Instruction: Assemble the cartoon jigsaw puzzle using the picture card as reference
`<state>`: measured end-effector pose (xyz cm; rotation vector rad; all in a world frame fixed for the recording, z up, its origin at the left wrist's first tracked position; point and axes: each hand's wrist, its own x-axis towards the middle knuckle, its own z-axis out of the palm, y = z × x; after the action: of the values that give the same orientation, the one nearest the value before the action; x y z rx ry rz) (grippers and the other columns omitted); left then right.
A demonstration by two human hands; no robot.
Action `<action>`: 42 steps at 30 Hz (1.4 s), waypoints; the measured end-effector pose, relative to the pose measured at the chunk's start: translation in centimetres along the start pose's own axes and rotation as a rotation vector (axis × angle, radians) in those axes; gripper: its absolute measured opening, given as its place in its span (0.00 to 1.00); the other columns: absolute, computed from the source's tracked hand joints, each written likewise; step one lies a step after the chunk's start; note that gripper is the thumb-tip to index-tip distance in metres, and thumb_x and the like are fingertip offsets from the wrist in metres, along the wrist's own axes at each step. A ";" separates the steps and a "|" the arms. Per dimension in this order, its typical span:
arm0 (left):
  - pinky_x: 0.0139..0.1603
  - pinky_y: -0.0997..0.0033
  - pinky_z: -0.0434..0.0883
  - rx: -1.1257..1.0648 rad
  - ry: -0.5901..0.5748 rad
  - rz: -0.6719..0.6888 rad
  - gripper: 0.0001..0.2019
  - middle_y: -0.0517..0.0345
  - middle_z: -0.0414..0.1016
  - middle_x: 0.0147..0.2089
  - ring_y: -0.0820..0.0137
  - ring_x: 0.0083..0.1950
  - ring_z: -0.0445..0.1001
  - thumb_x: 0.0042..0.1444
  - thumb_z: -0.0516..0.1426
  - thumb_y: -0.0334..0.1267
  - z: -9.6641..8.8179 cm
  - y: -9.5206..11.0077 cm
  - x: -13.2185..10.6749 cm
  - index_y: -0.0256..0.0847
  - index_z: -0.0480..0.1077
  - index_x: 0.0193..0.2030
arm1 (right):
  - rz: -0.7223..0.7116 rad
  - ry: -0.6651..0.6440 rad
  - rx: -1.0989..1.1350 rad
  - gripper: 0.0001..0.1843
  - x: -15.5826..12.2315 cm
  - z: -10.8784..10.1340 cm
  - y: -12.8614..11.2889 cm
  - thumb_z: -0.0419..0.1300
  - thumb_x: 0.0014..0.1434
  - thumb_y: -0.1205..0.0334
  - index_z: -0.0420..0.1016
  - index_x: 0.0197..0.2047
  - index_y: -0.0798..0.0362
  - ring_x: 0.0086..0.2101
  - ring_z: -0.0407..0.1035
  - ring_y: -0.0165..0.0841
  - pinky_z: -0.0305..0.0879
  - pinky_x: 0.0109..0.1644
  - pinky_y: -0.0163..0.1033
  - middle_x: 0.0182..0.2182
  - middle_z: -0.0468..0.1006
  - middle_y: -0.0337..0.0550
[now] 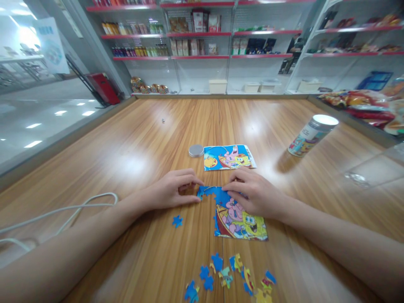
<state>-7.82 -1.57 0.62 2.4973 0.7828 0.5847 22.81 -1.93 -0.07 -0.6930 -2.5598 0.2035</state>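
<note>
A partly joined jigsaw puzzle (235, 223) lies flat on the table, showing a yellow cartoon sponge and a pink figure in a boat. From its upper left a blue strip of pieces (208, 190) sticks out. My left hand (173, 189) has thumb and forefinger closed about the left end of that strip, a puzzle piece. Over the puzzle's top edge, my right hand (252, 189) has its fingertips pressed down, hiding part of the picture. One loose blue piece (177, 221) is below my left hand. Several loose pieces (216, 261) are scattered nearest me.
Beyond my hands lie a reference picture card (230, 158) and a round metal lid (196, 150). A printed can (312, 134) stands at the right. White cables (85, 206) run along the left. Stocked shelves (198, 57) stand behind the wooden table (142, 139).
</note>
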 end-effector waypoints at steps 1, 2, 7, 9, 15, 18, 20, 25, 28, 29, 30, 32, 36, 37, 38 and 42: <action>0.32 0.76 0.67 -0.013 -0.012 0.006 0.13 0.57 0.71 0.38 0.76 0.32 0.67 0.62 0.62 0.42 0.0 -0.2 0.0 0.38 0.75 0.51 | 0.001 0.006 0.004 0.12 0.0 0.0 0.0 0.56 0.68 0.65 0.80 0.48 0.53 0.40 0.65 0.37 0.65 0.44 0.44 0.39 0.73 0.48; 0.32 0.76 0.67 -0.019 -0.023 0.010 0.11 0.56 0.72 0.39 0.76 0.32 0.68 0.63 0.62 0.41 0.0 -0.3 0.0 0.38 0.76 0.49 | 0.001 0.012 0.006 0.12 0.0 0.0 0.0 0.56 0.68 0.65 0.80 0.47 0.53 0.40 0.65 0.37 0.64 0.45 0.44 0.39 0.73 0.48; 0.38 0.74 0.71 -0.003 -0.027 0.040 0.09 0.53 0.74 0.39 0.73 0.37 0.73 0.64 0.61 0.41 0.4 -0.3 0.1 0.37 0.78 0.44 | -0.009 0.008 -0.013 0.10 0.1 -0.1 -0.4 0.56 0.67 0.67 0.80 0.44 0.55 0.39 0.65 0.37 0.64 0.43 0.44 0.39 0.73 0.49; 0.40 0.73 0.71 0.001 -0.026 0.056 0.09 0.53 0.74 0.39 0.73 0.38 0.73 0.63 0.61 0.41 0.4 -0.2 0.1 0.37 0.78 0.42 | -0.003 0.004 -0.022 0.10 0.1 -0.1 -0.5 0.56 0.68 0.67 0.80 0.44 0.56 0.39 0.66 0.37 0.64 0.44 0.44 0.38 0.74 0.49; 0.39 0.73 0.72 0.003 -0.019 0.090 0.09 0.53 0.74 0.39 0.73 0.37 0.74 0.62 0.62 0.41 0.3 -0.1 0.3 0.37 0.79 0.40 | 0.011 -0.033 -0.070 0.12 0.2 -0.1 -0.5 0.54 0.69 0.66 0.80 0.43 0.56 0.40 0.67 0.37 0.64 0.44 0.44 0.38 0.74 0.49; 0.40 0.72 0.73 0.023 -0.016 0.076 0.09 0.52 0.74 0.41 0.72 0.38 0.75 0.62 0.63 0.42 0.3 -0.1 0.3 0.37 0.79 0.38 | 0.025 -0.066 -0.106 0.12 0.2 -0.3 -0.9 0.55 0.69 0.66 0.80 0.43 0.55 0.40 0.68 0.38 0.65 0.44 0.45 0.39 0.75 0.50; 0.43 0.70 0.74 0.053 -0.004 0.079 0.09 0.51 0.74 0.43 0.71 0.40 0.75 0.62 0.62 0.42 0.5 -0.1 0.3 0.37 0.78 0.38 | 0.041 -0.064 -0.115 0.12 0.2 -0.6 -1.7 0.55 0.69 0.63 0.80 0.46 0.55 0.42 0.69 0.39 0.67 0.46 0.47 0.41 0.76 0.51; 0.48 0.66 0.76 0.114 0.058 0.099 0.08 0.48 0.76 0.48 0.69 0.46 0.77 0.64 0.60 0.39 0.9 -0.2 0.5 0.38 0.78 0.42 | 0.024 -0.146 -0.060 0.27 0.1 -0.4 -4.1 0.55 0.70 0.56 0.65 0.68 0.57 0.63 0.60 0.47 0.61 0.65 0.55 0.65 0.67 0.57; 0.51 0.65 0.76 0.077 0.061 0.097 0.07 0.48 0.76 0.48 0.68 0.48 0.77 0.64 0.60 0.39 0.9 -0.4 0.5 0.39 0.78 0.43 | 0.033 -0.259 -0.050 0.32 -0.1 0.3 -4.2 0.51 0.72 0.53 0.56 0.73 0.57 0.70 0.48 0.50 0.52 0.71 0.59 0.71 0.56 0.54; 0.51 0.64 0.76 0.064 0.060 0.096 0.07 0.48 0.76 0.48 0.68 0.48 0.77 0.63 0.60 0.38 0.9 -0.4 0.5 0.39 0.78 0.44 | 0.041 -0.288 -0.047 0.32 -0.1 0.5 -4.0 0.49 0.72 0.52 0.55 0.74 0.57 0.71 0.46 0.50 0.51 0.72 0.60 0.72 0.55 0.53; 0.52 0.64 0.76 0.052 0.057 0.097 0.08 0.48 0.76 0.48 0.68 0.49 0.77 0.63 0.61 0.38 0.9 -0.4 0.5 0.39 0.79 0.44 | 0.047 -0.313 -0.044 0.32 -0.1 0.6 -3.8 0.48 0.73 0.52 0.54 0.74 0.57 0.71 0.45 0.50 0.49 0.72 0.60 0.73 0.53 0.52; 0.52 0.64 0.76 0.028 0.042 0.103 0.08 0.47 0.75 0.49 0.67 0.50 0.77 0.63 0.61 0.38 0.8 -0.5 0.5 0.39 0.79 0.45 | 0.046 -0.338 -0.040 0.32 -0.1 0.7 -3.5 0.47 0.73 0.51 0.54 0.74 0.58 0.72 0.43 0.50 0.47 0.73 0.59 0.73 0.52 0.51; 0.52 0.64 0.76 0.025 0.043 0.104 0.08 0.47 0.75 0.50 0.67 0.50 0.77 0.64 0.60 0.38 1.0 -0.6 0.4 0.40 0.79 0.45 | 0.043 -0.334 -0.033 0.32 -0.1 0.5 -3.3 0.47 0.73 0.51 0.55 0.74 0.58 0.72 0.43 0.49 0.46 0.74 0.58 0.73 0.52 0.51; 0.52 0.64 0.76 0.034 0.049 0.100 0.08 0.47 0.76 0.50 0.67 0.50 0.77 0.64 0.60 0.38 1.0 -0.5 0.4 0.40 0.79 0.44 | 0.045 -0.330 -0.032 0.32 -0.1 0.4 -3.3 0.47 0.73 0.50 0.54 0.74 0.57 0.72 0.43 0.49 0.46 0.74 0.57 0.73 0.52 0.50; 0.52 0.64 0.76 0.043 0.053 0.095 0.08 0.47 0.76 0.50 0.67 0.50 0.77 0.64 0.60 0.39 1.0 -0.5 0.5 0.40 0.79 0.44 | 0.046 -0.327 -0.031 0.32 -0.1 0.4 -3.4 0.47 0.73 0.50 0.54 0.74 0.56 0.72 0.43 0.48 0.46 0.74 0.57 0.73 0.52 0.49; 0.52 0.63 0.75 0.066 0.058 0.057 0.13 0.48 0.76 0.49 0.66 0.50 0.76 0.63 0.61 0.41 1.0 0.0 0.7 0.39 0.74 0.52 | 0.042 -0.317 -0.023 0.32 -0.2 0.5 -3.4 0.48 0.73 0.50 0.53 0.75 0.56 0.72 0.44 0.49 0.47 0.74 0.59 0.73 0.51 0.50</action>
<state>-6.83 -1.43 -0.04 2.5806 0.7661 0.6635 21.29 -4.95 0.27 -0.7768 -2.8527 0.3216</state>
